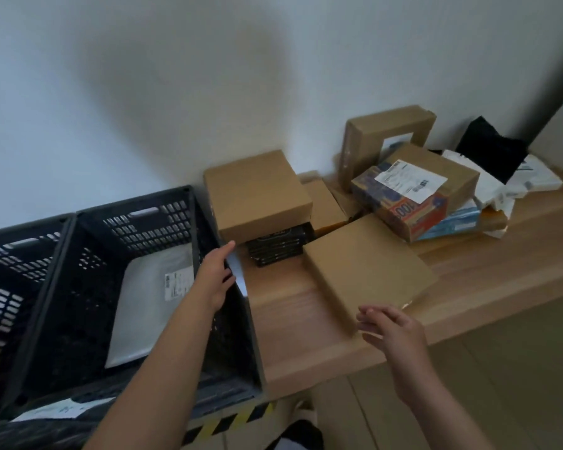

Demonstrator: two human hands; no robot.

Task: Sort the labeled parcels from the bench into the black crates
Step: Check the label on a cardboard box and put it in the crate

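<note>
Two black crates stand at the left; the nearer crate [205, 222] holds a white padded mailer [143, 306] with a label. My left hand [215, 280] reaches over that crate's right wall, fingers straight, toward a brown box [257, 193] that sits on a black box [280, 248]. A flat brown parcel [368, 271] lies on the wooden bench [306, 323]. My right hand [394, 329] hovers at that parcel's near corner, fingers loosely extended and blurred, holding nothing.
The second crate [13, 271] is at the far left. Further right on the bench lie a colourful labeled box [403, 196], an upright brown box [387, 131], white mailers [507, 183] and a black bag [491, 151]. The wall runs close behind.
</note>
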